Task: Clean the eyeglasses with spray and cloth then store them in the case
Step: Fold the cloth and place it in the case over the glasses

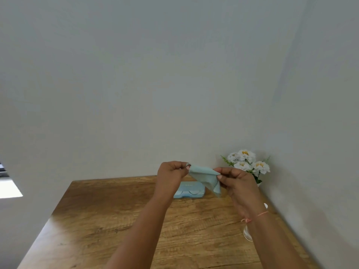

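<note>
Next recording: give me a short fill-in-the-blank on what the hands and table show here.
1. The left hand and right hand pinch one ____ between them.
2. The case lies on the ____, partly hidden by the hands.
3. The flowers in the corner are ____.
Missing words: cloth; table; white.

Soft daylight from a bright window (9,188) at left puts pale glare on the table (64,226); wide-angle edges bend.
</note>
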